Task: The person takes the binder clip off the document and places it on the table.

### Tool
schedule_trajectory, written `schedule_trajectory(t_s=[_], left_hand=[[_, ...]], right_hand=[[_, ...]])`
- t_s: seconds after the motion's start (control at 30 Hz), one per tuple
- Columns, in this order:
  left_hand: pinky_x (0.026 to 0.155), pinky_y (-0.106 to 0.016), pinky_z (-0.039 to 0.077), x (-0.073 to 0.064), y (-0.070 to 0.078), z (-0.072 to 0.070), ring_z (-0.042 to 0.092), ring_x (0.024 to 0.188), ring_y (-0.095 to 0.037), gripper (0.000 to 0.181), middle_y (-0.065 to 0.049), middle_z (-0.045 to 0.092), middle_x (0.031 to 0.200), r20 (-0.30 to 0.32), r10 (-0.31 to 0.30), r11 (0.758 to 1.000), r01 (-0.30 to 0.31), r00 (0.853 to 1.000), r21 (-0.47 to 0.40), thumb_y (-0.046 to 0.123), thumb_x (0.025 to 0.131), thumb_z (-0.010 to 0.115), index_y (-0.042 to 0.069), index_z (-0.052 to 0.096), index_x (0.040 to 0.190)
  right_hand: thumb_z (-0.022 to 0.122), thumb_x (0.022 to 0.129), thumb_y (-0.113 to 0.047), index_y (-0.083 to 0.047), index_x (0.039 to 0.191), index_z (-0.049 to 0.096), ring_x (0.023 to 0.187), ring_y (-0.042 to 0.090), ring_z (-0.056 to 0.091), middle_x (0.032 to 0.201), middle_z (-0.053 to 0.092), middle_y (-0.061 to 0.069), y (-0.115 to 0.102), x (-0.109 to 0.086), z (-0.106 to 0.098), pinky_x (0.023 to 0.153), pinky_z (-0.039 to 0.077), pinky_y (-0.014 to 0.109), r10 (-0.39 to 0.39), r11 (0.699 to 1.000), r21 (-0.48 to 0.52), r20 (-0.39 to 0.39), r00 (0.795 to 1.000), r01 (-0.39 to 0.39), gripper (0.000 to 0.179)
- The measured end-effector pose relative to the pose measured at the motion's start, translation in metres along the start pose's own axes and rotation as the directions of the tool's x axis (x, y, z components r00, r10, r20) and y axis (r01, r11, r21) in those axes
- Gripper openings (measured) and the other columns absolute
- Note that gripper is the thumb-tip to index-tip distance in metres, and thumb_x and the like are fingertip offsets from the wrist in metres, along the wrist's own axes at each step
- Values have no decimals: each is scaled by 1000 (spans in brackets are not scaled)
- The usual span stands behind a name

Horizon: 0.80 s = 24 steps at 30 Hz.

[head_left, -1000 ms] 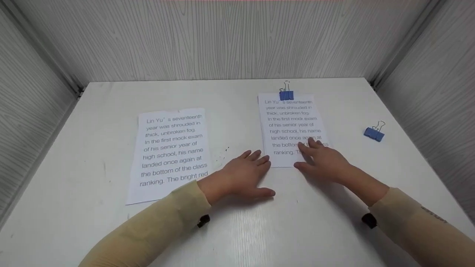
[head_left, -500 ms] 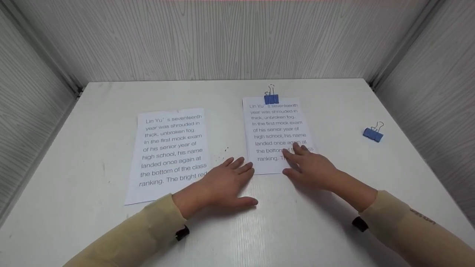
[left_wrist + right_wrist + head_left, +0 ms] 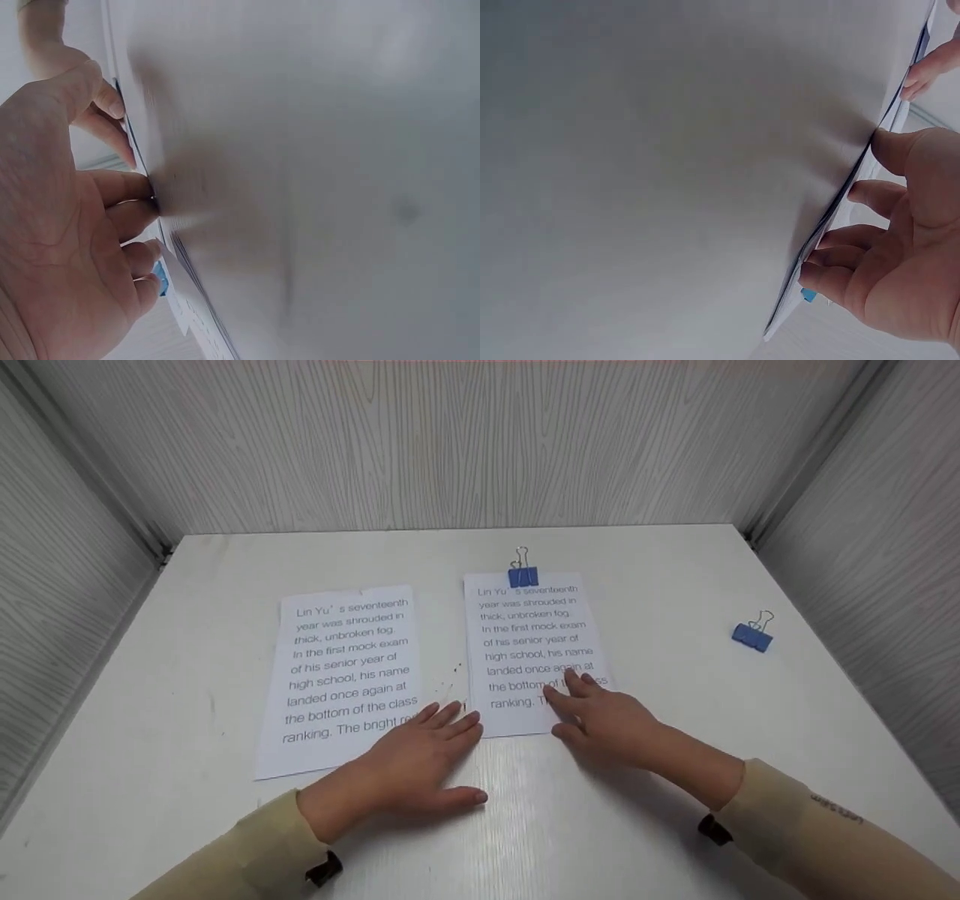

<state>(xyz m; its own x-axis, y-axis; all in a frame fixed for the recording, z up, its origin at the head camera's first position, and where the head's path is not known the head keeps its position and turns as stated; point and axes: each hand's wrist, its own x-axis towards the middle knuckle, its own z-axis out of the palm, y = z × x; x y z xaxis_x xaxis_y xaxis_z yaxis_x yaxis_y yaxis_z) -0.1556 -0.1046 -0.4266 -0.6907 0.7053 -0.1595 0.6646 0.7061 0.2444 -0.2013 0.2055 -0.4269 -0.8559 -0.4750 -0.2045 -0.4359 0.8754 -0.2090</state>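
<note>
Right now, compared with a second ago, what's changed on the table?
The clipped paper stack slid left and toward the person; the right hand moved with it, still at its lower right corner. The left hand shifted the same way. The paper at the left and the loose blue clip stayed put.

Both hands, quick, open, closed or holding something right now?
Left hand: open, fingers spread, holding nothing.
Right hand: open, not gripping, touching the binder-clipped printed pages.
</note>
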Motion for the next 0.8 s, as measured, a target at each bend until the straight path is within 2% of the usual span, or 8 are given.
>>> schedule_trajectory(t_s=[0.2,0.47,0.8], left_hand=[[129,-50,19,-13,4,2,27,159,-37,93,-13,38,168,-15,-4,1000,4,1000,-10,72,100,50,2,44,161],[129,-49,21,-28,9,4,29,158,-36,92,-13,41,167,-33,-2,999,0,999,-34,72,100,51,1,47,159],[129,-47,20,-40,14,3,28,158,-34,91,-11,44,165,-7,-20,999,20,1000,-36,73,100,50,3,50,158]], right_hand=[[64,106,-37,-20,163,46,153,42,36,168,33,23,-10,-3,3,116,42,59,-28,1000,-7,-1,1000,28,62],[64,106,-37,-19,162,47,153,42,36,168,34,22,-18,-8,6,114,44,59,-56,998,-5,0,998,56,62],[66,105,-37,-18,160,51,150,44,41,165,38,24,-28,-17,9,112,46,59,-80,997,-1,-16,997,80,60]])
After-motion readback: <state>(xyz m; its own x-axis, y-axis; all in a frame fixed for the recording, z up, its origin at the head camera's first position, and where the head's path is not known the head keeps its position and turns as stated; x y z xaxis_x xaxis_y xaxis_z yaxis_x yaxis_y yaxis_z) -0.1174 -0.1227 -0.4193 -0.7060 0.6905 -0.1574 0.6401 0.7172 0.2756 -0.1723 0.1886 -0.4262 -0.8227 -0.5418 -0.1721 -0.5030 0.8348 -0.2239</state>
